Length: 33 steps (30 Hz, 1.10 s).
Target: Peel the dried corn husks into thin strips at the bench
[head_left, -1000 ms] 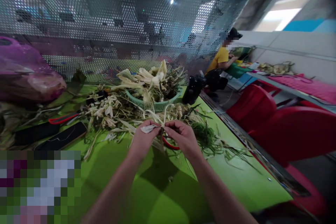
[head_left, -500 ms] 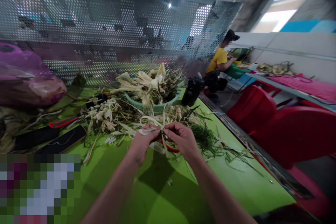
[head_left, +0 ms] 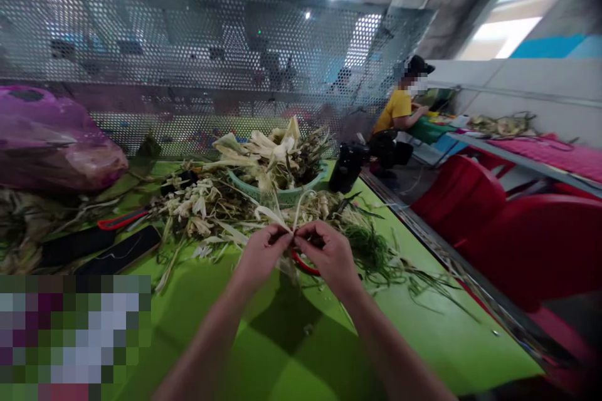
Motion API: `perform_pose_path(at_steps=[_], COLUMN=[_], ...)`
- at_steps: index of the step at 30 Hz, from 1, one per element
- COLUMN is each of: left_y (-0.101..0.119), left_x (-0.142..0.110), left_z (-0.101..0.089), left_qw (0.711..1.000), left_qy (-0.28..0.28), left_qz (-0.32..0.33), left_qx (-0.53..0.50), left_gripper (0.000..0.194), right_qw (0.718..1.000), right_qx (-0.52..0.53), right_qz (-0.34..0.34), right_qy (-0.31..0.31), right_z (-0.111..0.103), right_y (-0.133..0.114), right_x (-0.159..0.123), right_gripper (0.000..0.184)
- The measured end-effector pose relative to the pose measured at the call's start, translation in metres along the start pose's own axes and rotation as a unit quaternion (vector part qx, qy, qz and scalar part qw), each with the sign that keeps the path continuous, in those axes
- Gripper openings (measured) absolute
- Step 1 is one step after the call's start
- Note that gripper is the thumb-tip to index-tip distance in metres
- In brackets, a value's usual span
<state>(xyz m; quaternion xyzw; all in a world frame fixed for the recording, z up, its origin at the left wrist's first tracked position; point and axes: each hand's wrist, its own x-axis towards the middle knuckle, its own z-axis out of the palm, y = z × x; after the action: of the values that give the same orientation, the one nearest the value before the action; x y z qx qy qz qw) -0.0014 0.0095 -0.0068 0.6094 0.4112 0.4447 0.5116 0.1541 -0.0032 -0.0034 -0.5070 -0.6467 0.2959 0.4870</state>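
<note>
Pale dried husk strips (head_left: 277,218) stand up between my two hands, pinched where the fingertips meet. My left hand (head_left: 264,249) is closed on them with thumb and forefinger. From the other side my right hand (head_left: 327,249) pinches the same strips, its fingertips touching or nearly touching the left ones. A loose end dangles below the fingers. Partly hidden behind my right hand, a red curved handle (head_left: 305,263) lies on the green table (head_left: 197,326). Just beyond my hands spreads a heap of dried husk pieces (head_left: 202,203).
Behind the heap, a green basket (head_left: 249,190) is piled with dry husks. Green fibres (head_left: 371,247) lie to the right, near a black container (head_left: 348,166). At left are a purple bag (head_left: 56,138), a red-handled tool (head_left: 120,220) and a dark flat object (head_left: 120,250). Red chairs (head_left: 540,238) stand at right.
My fingertips have drawn closer together on the strips. The light strip that lay across my left thumb now points upward with the others. The view has shifted slightly.
</note>
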Motion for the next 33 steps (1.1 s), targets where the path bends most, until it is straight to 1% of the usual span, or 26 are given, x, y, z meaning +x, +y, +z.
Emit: perform_pose_path(at_steps=[3, 5, 7, 9, 13, 15, 17, 20, 22, 26, 29, 33], left_y=[-0.005, -0.006, -0.006, -0.006, -0.003, -0.001, 0.001, 0.001, 0.001, -0.001, -0.002, -0.004], left_x=[0.002, 0.002, 0.001, 0.0, -0.002, -0.003, -0.003, -0.003, -0.003, -0.005, -0.006, -0.006], left_z=[0.001, 0.002, 0.002, 0.004, 0.006, 0.006, 0.006, 0.007, 0.008, 0.008, 0.009, 0.012], left_qw=[0.999, 0.998, 0.996, 0.995, 0.996, 0.996, 0.996, 0.996, 0.995, 0.993, 0.992, 0.992], left_qy=[0.0, -0.011, -0.029, -0.045, -0.075, -0.081, -0.082, -0.084, -0.087, -0.093, -0.106, -0.124], left_qz=[-0.013, -0.015, -0.019, -0.022, -0.02, -0.022, -0.024, -0.025, -0.028, -0.033, -0.036, -0.025], left_qx=[-0.049, -0.063, -0.076, -0.081, -0.05, -0.035, -0.025, 0.002, 0.029, 0.067, 0.062, 0.028], left_gripper=[0.021, 0.021, 0.021, 0.021, 0.022, 0.022, 0.022, 0.022, 0.022, 0.021, 0.02, 0.02], right_qw=[0.994, 0.989, 0.988, 0.989, 0.988, 0.987, 0.983, 0.969, 0.965, 0.971, 0.978, 0.985], right_qx=[0.092, 0.128, 0.13, 0.119, 0.118, 0.126, 0.15, 0.2, 0.212, 0.196, 0.176, 0.144], right_qz=[0.058, 0.073, 0.081, 0.089, 0.095, 0.099, 0.11, 0.132, 0.132, 0.11, 0.093, 0.086], right_qy=[-0.009, -0.02, -0.026, -0.019, 0.017, 0.021, -0.004, -0.065, -0.081, -0.078, -0.066, -0.037], right_z=[-0.002, -0.003, -0.004, -0.004, -0.003, -0.003, -0.005, -0.008, -0.008, -0.005, -0.002, 0.0], right_y=[0.0, 0.001, 0.001, 0.002, 0.004, 0.004, 0.003, -0.001, -0.003, -0.003, -0.004, -0.005], right_x=[0.002, 0.004, 0.005, 0.005, 0.004, 0.005, 0.006, 0.007, 0.007, 0.006, 0.004, 0.004], right_gripper=[0.022, 0.025, 0.026, 0.027, 0.025, 0.025, 0.026, 0.028, 0.028, 0.024, 0.023, 0.021])
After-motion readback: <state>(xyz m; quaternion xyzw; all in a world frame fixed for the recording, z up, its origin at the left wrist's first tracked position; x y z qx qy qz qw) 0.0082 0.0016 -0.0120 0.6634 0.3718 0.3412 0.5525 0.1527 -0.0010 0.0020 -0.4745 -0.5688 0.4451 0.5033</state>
